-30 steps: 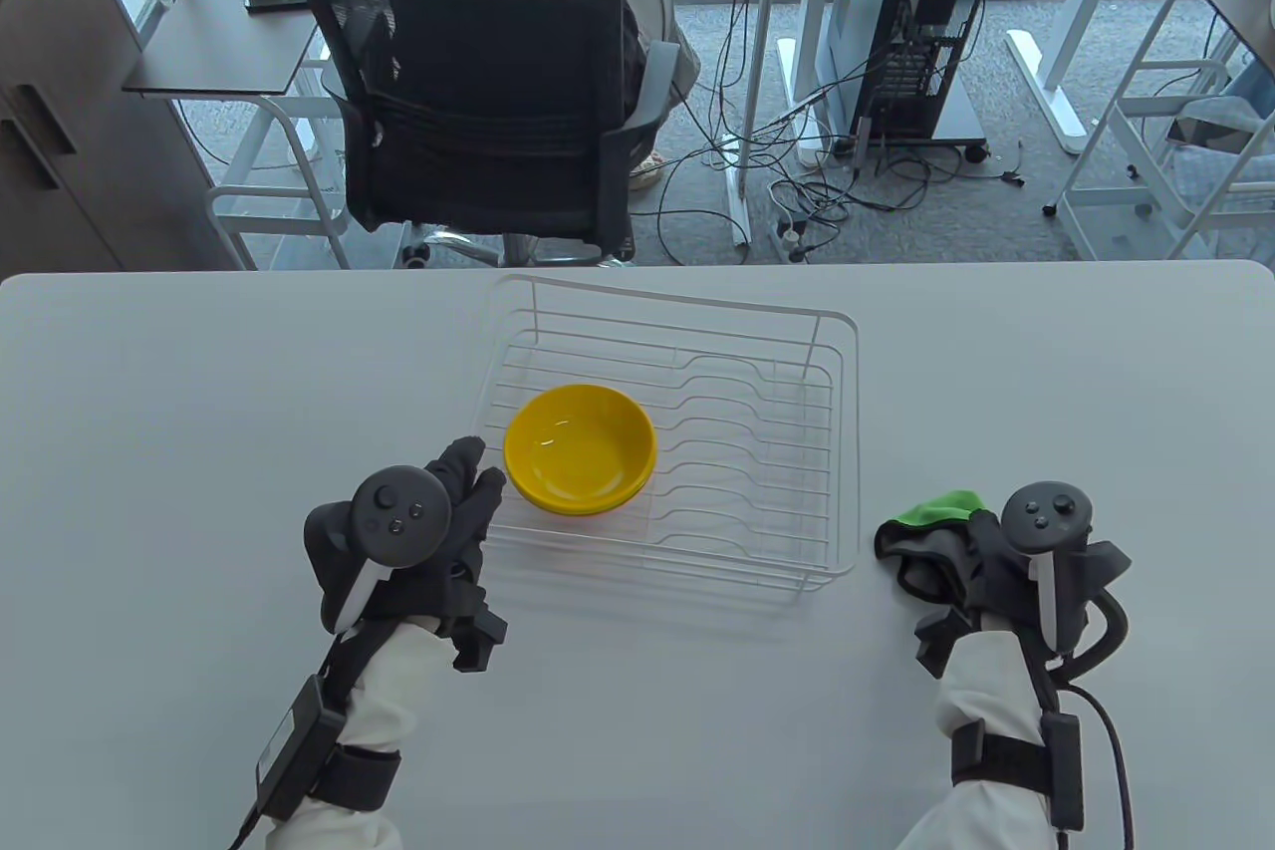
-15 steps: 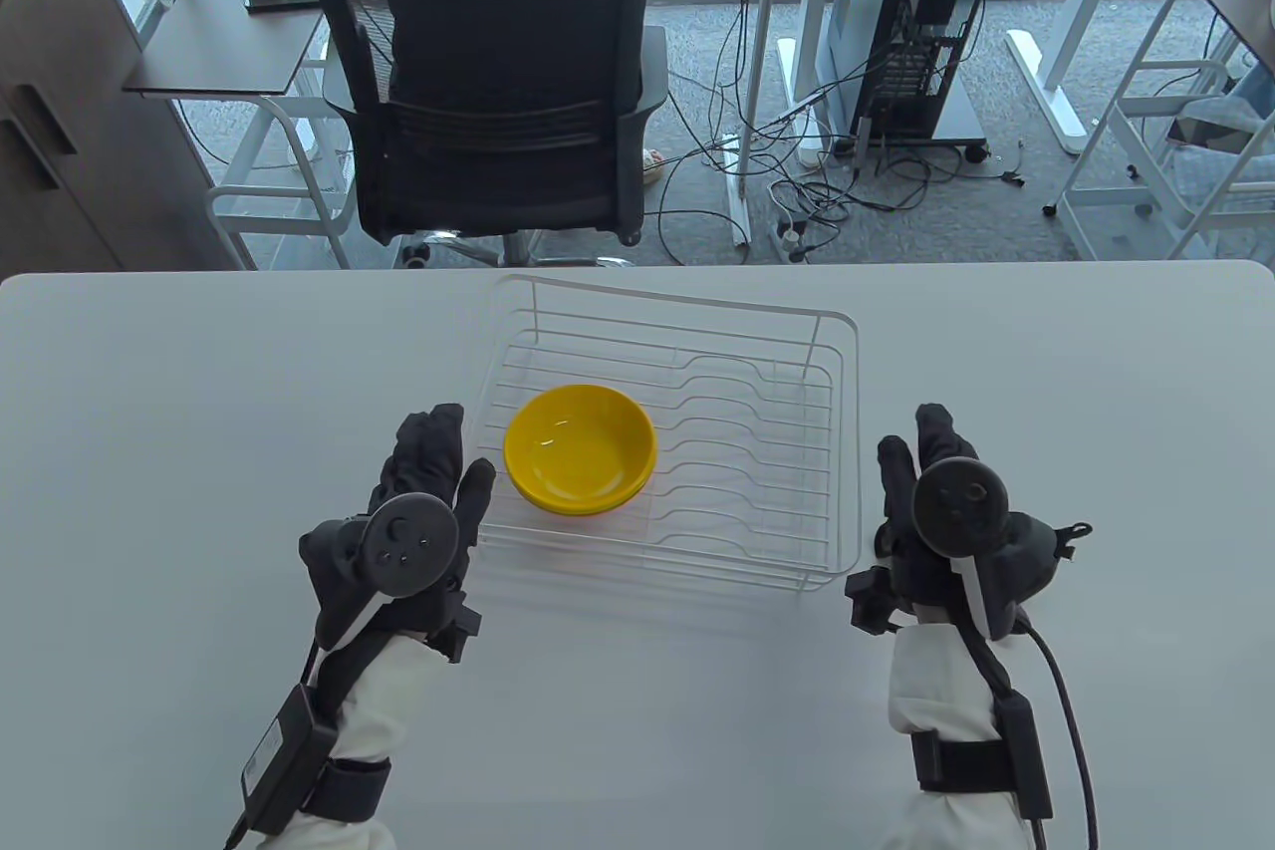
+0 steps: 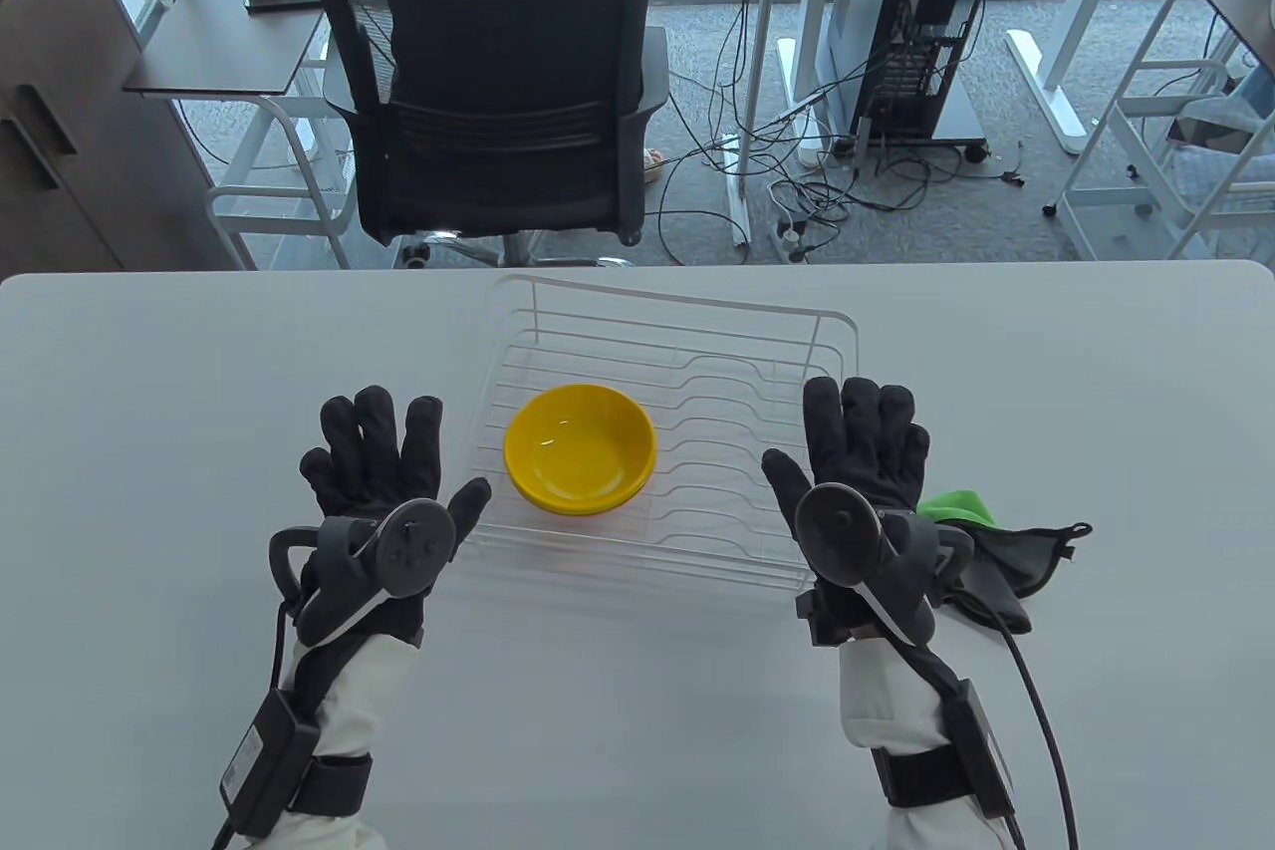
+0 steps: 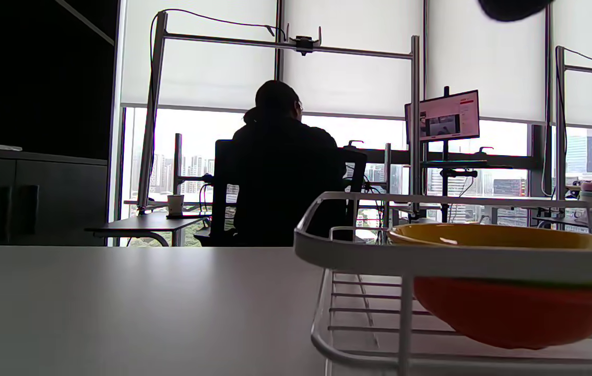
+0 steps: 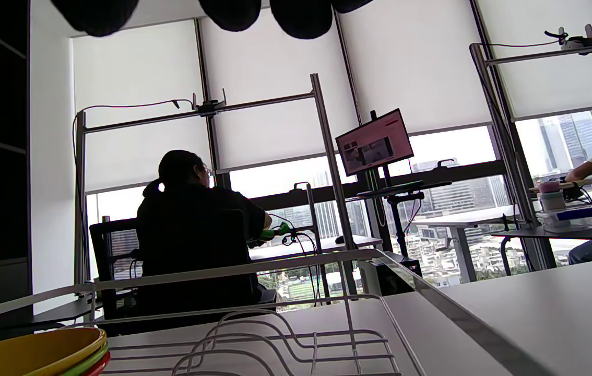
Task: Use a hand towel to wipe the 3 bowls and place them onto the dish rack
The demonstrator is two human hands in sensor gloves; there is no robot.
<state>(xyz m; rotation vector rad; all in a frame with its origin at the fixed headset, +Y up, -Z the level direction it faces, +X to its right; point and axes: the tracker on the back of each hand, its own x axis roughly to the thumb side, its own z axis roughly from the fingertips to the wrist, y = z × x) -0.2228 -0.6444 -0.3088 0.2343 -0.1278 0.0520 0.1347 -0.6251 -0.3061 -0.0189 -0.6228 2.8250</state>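
Observation:
A stack of bowls (image 3: 580, 447), yellow on top with green and red rims beneath (image 5: 30, 355), sits in the left part of the white wire dish rack (image 3: 837, 342). My left hand (image 3: 383, 461) lies flat and open on the table just left of the rack, fingers spread. My right hand (image 3: 862, 451) is flat and open over the rack's right edge, holding nothing. The green and dark hand towel (image 3: 996, 541) lies crumpled on the table right of that hand. The left wrist view shows the rack rim (image 4: 431, 258) and the bowls (image 4: 510, 287) close up.
Beyond the table's far edge a person sits in a black mesh chair (image 3: 488, 103). A computer tower (image 3: 921, 23) and loose cables lie on the floor behind. The white table (image 3: 149, 372) stretches wide to both sides of the rack.
My right hand let go of the towel, which now lies on the table, and moved left to the rack's edge. Both hands turned palm down and spread flat.

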